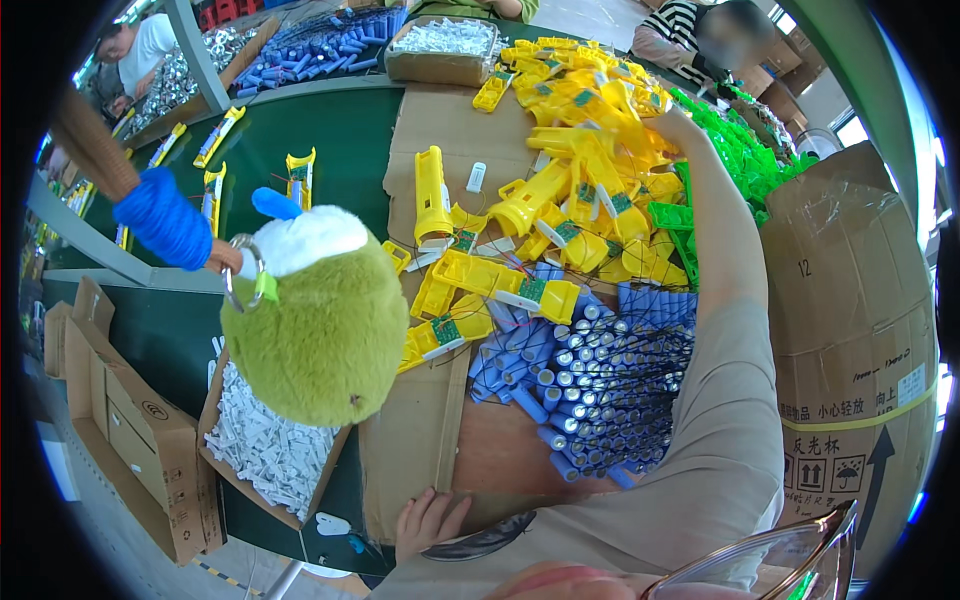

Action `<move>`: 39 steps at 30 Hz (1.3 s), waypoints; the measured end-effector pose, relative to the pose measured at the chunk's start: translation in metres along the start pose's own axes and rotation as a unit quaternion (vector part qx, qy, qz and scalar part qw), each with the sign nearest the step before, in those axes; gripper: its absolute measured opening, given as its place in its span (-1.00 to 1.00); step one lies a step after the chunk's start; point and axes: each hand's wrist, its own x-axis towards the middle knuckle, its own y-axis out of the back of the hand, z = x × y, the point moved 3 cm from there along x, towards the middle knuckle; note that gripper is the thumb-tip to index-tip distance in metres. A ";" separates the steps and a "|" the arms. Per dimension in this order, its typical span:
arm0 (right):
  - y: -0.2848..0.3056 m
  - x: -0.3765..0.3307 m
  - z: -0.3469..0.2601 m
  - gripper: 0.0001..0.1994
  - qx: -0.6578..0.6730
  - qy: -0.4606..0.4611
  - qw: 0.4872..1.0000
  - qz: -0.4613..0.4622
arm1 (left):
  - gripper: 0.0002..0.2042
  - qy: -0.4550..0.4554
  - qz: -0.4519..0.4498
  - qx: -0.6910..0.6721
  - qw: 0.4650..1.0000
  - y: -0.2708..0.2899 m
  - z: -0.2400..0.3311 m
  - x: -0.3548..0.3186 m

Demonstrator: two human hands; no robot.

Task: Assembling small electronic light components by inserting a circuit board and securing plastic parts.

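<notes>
Cardboard sheet point(420, 440) covers the bench. On its far half lies a pile of yellow housings point(590, 170). Nearside of the pile is a heap of blue cells point(590, 390); left of it a green plush toy point(320, 330) hangs on a ring.

Right hand point(672, 120) is stretched onto the pile's far edge, blurred; finger state cannot be told. Left hand point(428, 522), well nearside of the pile, rests on the cardboard's edge, fingers loosely spread, empty.

Step looks like reaching for a housing. A pick there needs one piece singled out from the tangle.

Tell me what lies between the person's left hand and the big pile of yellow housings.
In the head view, bare brown cardboard lies next to the left hand, then a heap of blue cylindrical cells reaches up to the yellow housings.
</notes>
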 end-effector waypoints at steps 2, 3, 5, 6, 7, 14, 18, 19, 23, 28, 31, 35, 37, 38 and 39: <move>-0.004 -0.009 -0.022 -0.72 -0.091 0.049 0.994 -0.028 | -0.66 -0.018 0.011 0.022 1.000 -0.006 -0.003 -0.001; -0.010 -0.013 -0.034 -0.72 -0.173 0.138 0.975 -0.037 | -0.65 -0.035 0.024 0.045 0.998 -0.009 -0.003 -0.002; -0.027 -0.031 -0.057 -0.72 -0.251 0.227 0.940 -0.049 | -0.66 -0.029 0.022 0.045 0.998 -0.008 -0.002 -0.001; -0.036 -0.048 -0.068 -0.70 -0.246 0.312 0.917 -0.035 | -0.67 -0.023 0.022 0.046 0.998 -0.008 -0.002 -0.002; -0.038 -0.061 -0.075 -0.68 -0.239 0.394 0.887 -0.018 | -0.67 -0.023 0.022 0.047 0.998 -0.011 -0.005 -0.003; 0.040 -0.056 -0.055 -0.57 -0.096 0.192 0.976 -0.035 | -0.69 -0.075 0.098 0.091 0.988 -0.019 -0.007 -0.005; 0.072 -0.012 -0.021 -0.42 0.151 0.257 0.948 0.109 | -0.63 -0.010 0.027 -0.026 0.999 0.002 0.001 0.005; 0.073 -0.002 -0.021 -0.42 0.152 0.259 0.948 0.108 | -0.63 -0.008 0.027 -0.025 0.999 0.002 0.003 0.003; 0.045 -0.011 -0.038 -0.36 -0.080 0.252 0.960 0.088 | -0.45 0.000 0.029 -0.082 0.996 -0.008 0.000 -0.001; -0.046 -0.138 -0.083 -0.64 -0.232 0.414 0.872 -0.119 | -0.47 -0.015 0.059 -0.034 0.998 -0.002 0.001 -0.002; -0.082 -0.116 -0.059 -0.57 -0.304 0.437 0.844 -0.062 | -0.43 -0.022 0.038 -0.111 0.993 0.002 0.000 0.003; -0.082 -0.103 -0.047 -0.61 -0.205 0.464 0.862 -0.003 | -0.44 -0.024 0.026 -0.150 0.988 0.006 0.000 0.006; -0.065 -0.120 -0.047 -0.74 -0.155 0.465 0.868 0.078 | -0.44 -0.029 0.037 -0.163 0.986 0.005 -0.003 0.006; -0.052 -0.147 -0.057 -0.77 -0.193 0.461 0.856 0.134 | -0.45 -0.029 0.042 -0.172 0.984 0.006 -0.004 0.006; -0.033 -0.174 -0.062 -0.77 -0.193 0.464 0.854 0.137 | -0.45 -0.033 0.047 -0.182 0.982 0.008 -0.002 0.005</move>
